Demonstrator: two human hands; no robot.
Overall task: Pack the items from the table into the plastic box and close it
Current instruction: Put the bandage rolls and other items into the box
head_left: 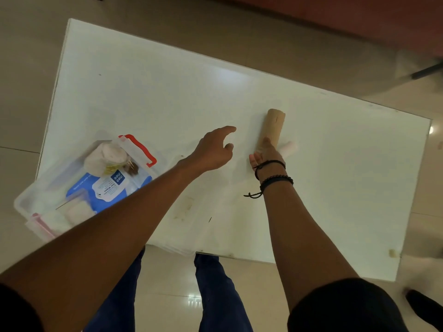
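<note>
On the white table (143,92), at its near-left corner, the plastic box (20,202) stands uncovered, its red handle (142,147) on the far side. Inside it I see a blue and white pack of wet wipes (107,185) lying flat, a whitish wrapped roll (105,156) on the pack's far end, and some pale soft pieces at the near end, too blurred to name. What looks like the clear lid (179,250) lies flat at the table's near edge between my arms, though it is faint.

My left hand (213,149) hangs over the middle of the table with loose, spread fingers, the forefinger stretched ahead, grasping nothing. My right hand (269,155) lies over the near end of a tan roll (273,125) that rests on the table right of centre and points away from me. My fingers are hidden under the hand, so I cannot tell whether they close round the roll. A small white roll (290,148) shows just beside that hand on its right. Dark bead bracelets (275,180) circle my right wrist.
</note>
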